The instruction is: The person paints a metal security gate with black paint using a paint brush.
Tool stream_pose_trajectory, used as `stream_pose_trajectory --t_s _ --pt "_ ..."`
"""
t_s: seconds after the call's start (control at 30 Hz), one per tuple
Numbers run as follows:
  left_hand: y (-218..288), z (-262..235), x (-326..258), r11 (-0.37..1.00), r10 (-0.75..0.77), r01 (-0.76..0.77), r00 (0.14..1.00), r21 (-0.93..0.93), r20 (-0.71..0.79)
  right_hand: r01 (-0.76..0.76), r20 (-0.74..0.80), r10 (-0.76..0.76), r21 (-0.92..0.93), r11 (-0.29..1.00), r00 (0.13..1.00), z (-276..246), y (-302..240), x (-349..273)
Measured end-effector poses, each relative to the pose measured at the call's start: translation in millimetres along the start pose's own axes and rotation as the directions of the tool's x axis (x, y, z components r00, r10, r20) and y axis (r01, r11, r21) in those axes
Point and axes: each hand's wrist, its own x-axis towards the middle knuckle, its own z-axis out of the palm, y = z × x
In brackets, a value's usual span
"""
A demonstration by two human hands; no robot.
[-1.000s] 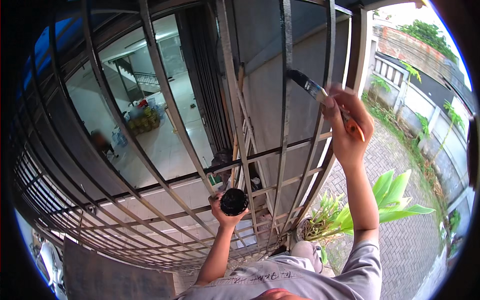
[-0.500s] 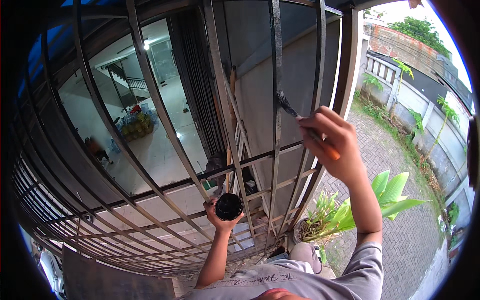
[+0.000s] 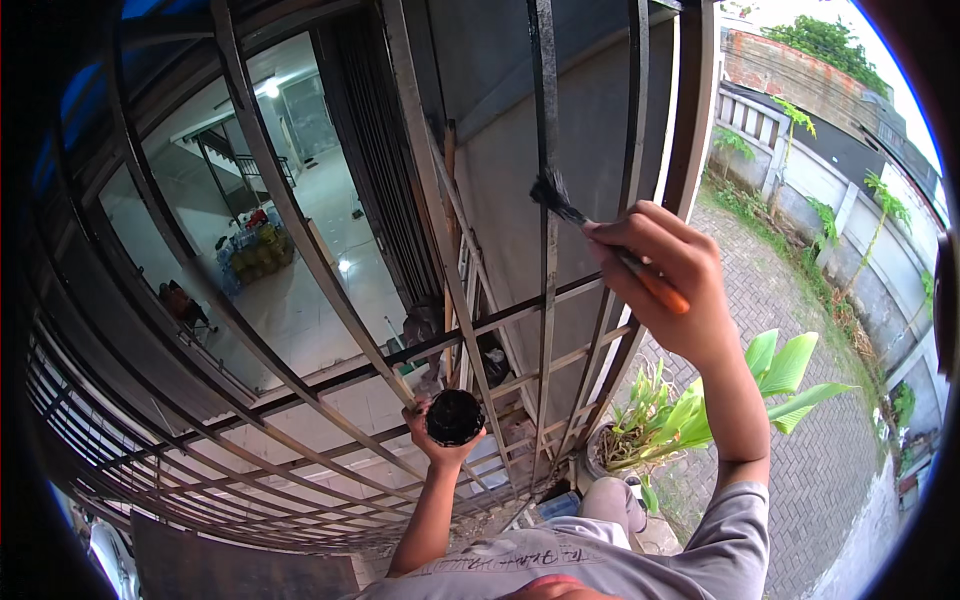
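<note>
My right hand (image 3: 665, 275) is closed round the orange handle of a paintbrush (image 3: 557, 197), its dark bristles pressed against an upright metal bar (image 3: 545, 110) of the grille. Above the brush that bar looks black and glossy; lower down it is duller and greyish brown. Lower and to the left, my left hand (image 3: 440, 445) grips a small round can (image 3: 455, 417) with black paint inside. The can is held close in front of the grille bars, its dark opening facing up.
Behind the grille lies a lit room with a heap of bottles (image 3: 258, 248) and a staircase. To the right, a leafy potted plant (image 3: 690, 425) stands beside a paved path (image 3: 800, 390) and a grey boundary wall (image 3: 830, 205). A horizontal rail (image 3: 510, 315) crosses the bars.
The brush has shifted slightly left, its bristles now across the bar and splayed more. My left hand and the can have barely moved. The whole view has shifted slightly.
</note>
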Motion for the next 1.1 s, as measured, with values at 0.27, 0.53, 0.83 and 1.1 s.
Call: stream_pose_trajectory --t_s 0.27,0.53,0.83,1.1 --pt "2 -1 2 0.996 -0.015 0.018 0.999 -0.089 0.042 0.099 -0.175 -0.125 -0.149 0.984 0.977 7 5 8" --pt "-4 -15 -12 0.996 0.020 -0.038 0.977 0.080 0.212 -0.292 -0.450 0.432 0.349 0.890 0.781 41 45 -101" --pt "-30 -18 -39 0.951 -0.022 -0.004 0.997 0.311 0.079 -0.149 -0.662 0.337 0.324 0.934 0.669 64 102 -183" --pt "-96 -88 -96 0.752 -0.278 -0.181 0.784 0.633 0.555 -0.057 -0.645 0.306 0.377 0.924 0.700 58 116 -170"
